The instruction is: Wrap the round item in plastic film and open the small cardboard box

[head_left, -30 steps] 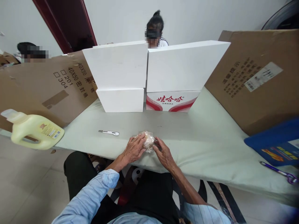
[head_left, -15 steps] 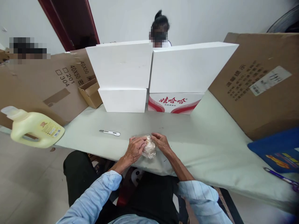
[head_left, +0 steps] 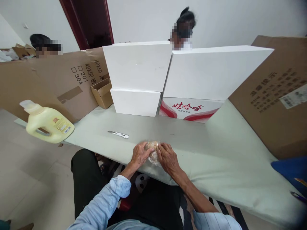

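At the near edge of the pale green padded counter (head_left: 216, 150), both hands pinch a small clear plastic-wrapped tan lump (head_left: 153, 152): the left hand (head_left: 140, 155) grips its left side with curled fingers, the right hand (head_left: 169, 158) closes on its right side. The wrap looks thin, crinkly and slippery, its contents light and soft, so it is probably best held by the film's edges. Left of the lump lies a small white-handled knife (head_left: 118, 134). Beyond it, a red-and-white carton (head_left: 189, 108) shows "娃哈哈"; the brown cardboard sheet (head_left: 55, 83) reads "40X50", "201", "304".
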The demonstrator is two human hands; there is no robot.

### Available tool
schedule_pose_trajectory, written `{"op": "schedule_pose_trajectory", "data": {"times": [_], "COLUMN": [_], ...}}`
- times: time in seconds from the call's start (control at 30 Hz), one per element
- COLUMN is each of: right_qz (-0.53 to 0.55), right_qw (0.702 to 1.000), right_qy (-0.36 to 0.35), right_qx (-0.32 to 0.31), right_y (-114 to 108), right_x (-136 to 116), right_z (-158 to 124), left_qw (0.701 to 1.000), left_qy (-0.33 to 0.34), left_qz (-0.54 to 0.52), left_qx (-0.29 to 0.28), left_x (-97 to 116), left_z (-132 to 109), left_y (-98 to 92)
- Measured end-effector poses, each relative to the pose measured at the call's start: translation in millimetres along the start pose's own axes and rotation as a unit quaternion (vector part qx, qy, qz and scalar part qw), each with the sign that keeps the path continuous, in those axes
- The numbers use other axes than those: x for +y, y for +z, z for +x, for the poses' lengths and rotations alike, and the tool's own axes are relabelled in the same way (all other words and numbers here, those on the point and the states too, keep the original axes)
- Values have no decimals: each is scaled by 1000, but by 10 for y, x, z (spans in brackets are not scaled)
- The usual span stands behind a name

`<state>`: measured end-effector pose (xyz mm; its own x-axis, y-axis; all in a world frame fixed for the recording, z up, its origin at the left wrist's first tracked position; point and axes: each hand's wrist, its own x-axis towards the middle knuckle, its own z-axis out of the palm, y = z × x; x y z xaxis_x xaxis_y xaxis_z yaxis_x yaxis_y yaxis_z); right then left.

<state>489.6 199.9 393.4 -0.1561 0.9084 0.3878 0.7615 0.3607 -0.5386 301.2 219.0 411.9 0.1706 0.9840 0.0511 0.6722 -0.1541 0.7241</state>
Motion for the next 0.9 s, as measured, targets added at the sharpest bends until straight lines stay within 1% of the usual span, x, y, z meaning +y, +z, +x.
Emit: {"op": "schedule_pose_trajectory", "data": {"times": [0.07, 0.1, 0.2, 0.3, 0.4, 0.47, 0.5, 0.53, 0.6, 0.67, 0.7, 0.73, 0.8, 0.9], "right_qz": [-57, -69, -71, -63, -64, -61, -61, -61, -63, -65, -67, -70, -76, -85], "right_qw": [997, 996, 994, 994, 994, 995, 995, 995, 996, 997, 996, 994, 990, 984], "right_qy": [-38, -49, -72, -80, -81, -83, -82, -77, -50, 2, 34, 56, 91, 135], "right_qx": [-21, -30, -45, -44, -26, -11, -3, 6, 24, 44, 53, 61, 73, 84], "right_y": [-5, -11, -2, 74, 174, 207, 205, 191, 131, 46, 5, -29, -63, -6], "right_x": [24, 49, 112, 112, 109, 167, 223, 296, 479, 681, 777, 862, 993, 1072], "right_z": [-100, -147, -272, -380, -442, -416, -369, -294, -57, 279, 467, 659, 1021, 1441], "left_qw": [999, 997, 994, 987, 981, 981, 983, 986, 990, 988, 985, 984, 983, 975], "left_qy": [43, 63, 95, 139, 169, 169, 163, 153, 134, 128, 131, 136, 150, 173], "left_qz": [27, 40, 56, 81, 87, 74, 67, 59, 40, 23, 21, 28, 60, 118], "left_qx": [0, 0, 1, -7, -35, -52, -51, -38, 24, 87, 106, 110, 92, 69], "left_x": [20, 25, 22, 1, -6, -1, -1, -8, -52, -148, -214, -287, -435, -586], "left_z": [-15, -21, -34, -36, 25, 113, 164, 210, 260, 212, 147, 60, -144, -380], "left_y": [63, 104, 221, 274, 225, 138, 84, 27, -68, -94, -70, -23, 116, 317]}}
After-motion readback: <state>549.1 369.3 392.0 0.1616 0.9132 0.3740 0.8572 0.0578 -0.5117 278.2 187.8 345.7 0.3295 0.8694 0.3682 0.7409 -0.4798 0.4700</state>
